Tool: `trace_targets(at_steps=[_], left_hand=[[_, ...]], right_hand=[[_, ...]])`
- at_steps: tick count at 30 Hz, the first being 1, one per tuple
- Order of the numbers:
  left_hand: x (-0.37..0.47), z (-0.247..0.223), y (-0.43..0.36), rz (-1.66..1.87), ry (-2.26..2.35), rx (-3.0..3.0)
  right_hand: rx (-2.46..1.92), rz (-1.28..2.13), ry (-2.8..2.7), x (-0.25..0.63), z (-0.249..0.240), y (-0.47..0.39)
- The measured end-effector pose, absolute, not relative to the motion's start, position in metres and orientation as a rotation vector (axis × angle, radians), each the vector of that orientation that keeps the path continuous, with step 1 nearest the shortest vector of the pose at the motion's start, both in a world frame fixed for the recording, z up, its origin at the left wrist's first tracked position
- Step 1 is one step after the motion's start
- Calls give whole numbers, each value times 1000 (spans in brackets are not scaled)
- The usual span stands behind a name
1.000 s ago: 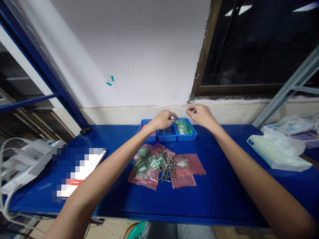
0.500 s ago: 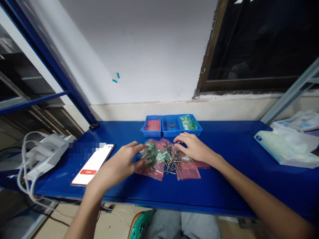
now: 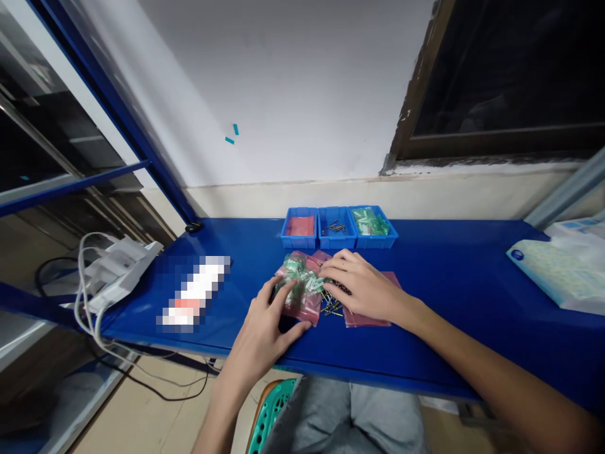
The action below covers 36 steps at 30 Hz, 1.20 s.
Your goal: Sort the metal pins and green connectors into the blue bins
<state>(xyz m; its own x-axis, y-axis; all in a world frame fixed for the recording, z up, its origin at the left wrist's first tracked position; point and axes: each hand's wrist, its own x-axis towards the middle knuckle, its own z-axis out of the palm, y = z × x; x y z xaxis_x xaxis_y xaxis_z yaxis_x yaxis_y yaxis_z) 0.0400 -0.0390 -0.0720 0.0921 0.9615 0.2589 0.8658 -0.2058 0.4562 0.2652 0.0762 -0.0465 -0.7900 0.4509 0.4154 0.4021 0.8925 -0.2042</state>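
Note:
A pile of pink plastic bags [image 3: 307,316], small clear-green bags [image 3: 300,277] and loose metal screws [image 3: 332,307] lies on the blue table. My left hand [image 3: 265,325] rests at the pile's left edge with its fingers spread. Its fingertips touch the pink and green bags, and the thumb lies near the lower bag edge. My right hand [image 3: 363,285] reaches over the screws from the right, fingers stretched out and covering part of them. Neither hand visibly grips anything. What lies under the right palm is hidden.
Behind the pile stand three joined blue bins: one with pink bags [image 3: 301,227], one with screws [image 3: 336,227], one with green bags [image 3: 368,222]. A pixelated phone [image 3: 198,293] and a white power strip [image 3: 125,277] lie left. A tissue pack [image 3: 558,271] sits right.
My right hand has moved left and down over the screws. My left hand has shifted in against the bags, its fingers turning upward. The whole view has also shifted slightly.

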Motion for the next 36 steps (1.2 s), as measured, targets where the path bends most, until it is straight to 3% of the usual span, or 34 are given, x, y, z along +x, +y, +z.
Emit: trace_targets(at_steps=[18, 24, 36], left_hand=[[52, -52, -27, 887, 1635, 2165], [46, -59, -33, 755, 1857, 2276], [47, -59, -29, 532, 1605, 2873]], right_hand=[[-553, 107, -2726, 257, -50, 58], [-613, 75, -2668, 260, -53, 70], [-650, 94, -2642, 261, -53, 74]])
